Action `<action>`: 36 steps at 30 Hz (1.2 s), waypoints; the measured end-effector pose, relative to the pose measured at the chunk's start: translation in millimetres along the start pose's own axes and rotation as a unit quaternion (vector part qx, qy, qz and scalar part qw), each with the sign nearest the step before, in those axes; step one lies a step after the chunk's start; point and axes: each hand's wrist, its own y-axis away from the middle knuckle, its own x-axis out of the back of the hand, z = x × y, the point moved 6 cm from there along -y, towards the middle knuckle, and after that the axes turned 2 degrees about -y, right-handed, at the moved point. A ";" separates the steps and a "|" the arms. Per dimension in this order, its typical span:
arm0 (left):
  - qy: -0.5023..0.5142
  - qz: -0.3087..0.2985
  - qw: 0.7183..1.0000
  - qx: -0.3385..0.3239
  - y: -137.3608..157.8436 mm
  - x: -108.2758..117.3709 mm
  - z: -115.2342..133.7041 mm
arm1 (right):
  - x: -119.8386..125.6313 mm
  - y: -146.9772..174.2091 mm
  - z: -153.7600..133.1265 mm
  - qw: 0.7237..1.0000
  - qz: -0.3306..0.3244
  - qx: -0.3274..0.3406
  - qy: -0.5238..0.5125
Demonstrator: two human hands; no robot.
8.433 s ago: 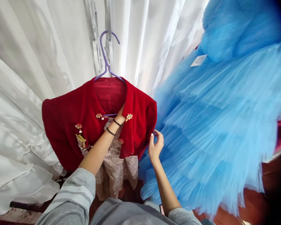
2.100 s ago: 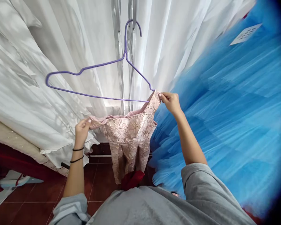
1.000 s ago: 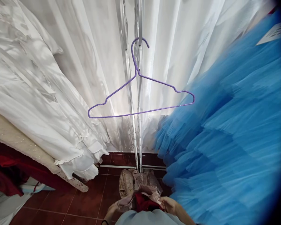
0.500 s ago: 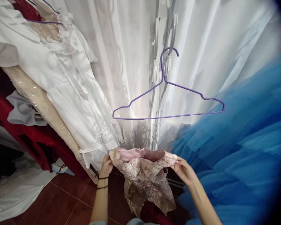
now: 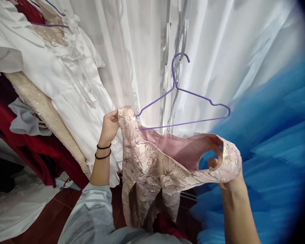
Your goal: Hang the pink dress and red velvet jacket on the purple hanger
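Note:
A pink and gold brocade dress (image 5: pixel 152 162) with a pink lining hangs between my two hands. My left hand (image 5: pixel 109 127) pinches its left shoulder, which is around the left end of a purple wire hanger (image 5: pixel 175 85). On the other side, my right hand (image 5: pixel 214 162) grips the right shoulder strap from underneath. Its curled fingers show through the opening, while the strap covers most of the hand. The hanger's right end sticks out bare above that strap. Its hook hangs on a white metal rack part (image 5: pixel 184 37).
White garments (image 5: pixel 73 91), a beige sequined one (image 5: pixel 45 112) and dark red fabric (image 5: pixel 38 149) hang at the left. Blue tulle (image 5: pixel 264 169) fills the right side. White curtains (image 5: pixel 147 61) hang behind the hanger. Reddish tiles (image 5: pixel 56 220) cover the floor.
Both hands have raised the dress toward me and the hanger. Its left shoulder now covers the hanger's left end. My right hand has moved right and under the strap.

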 end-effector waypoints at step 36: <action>-0.247 -0.110 0.962 -0.039 -31.3 -22.9 -18.3 | -54.6 -159.6 -118.6 0.737 -0.180 0.233 0.608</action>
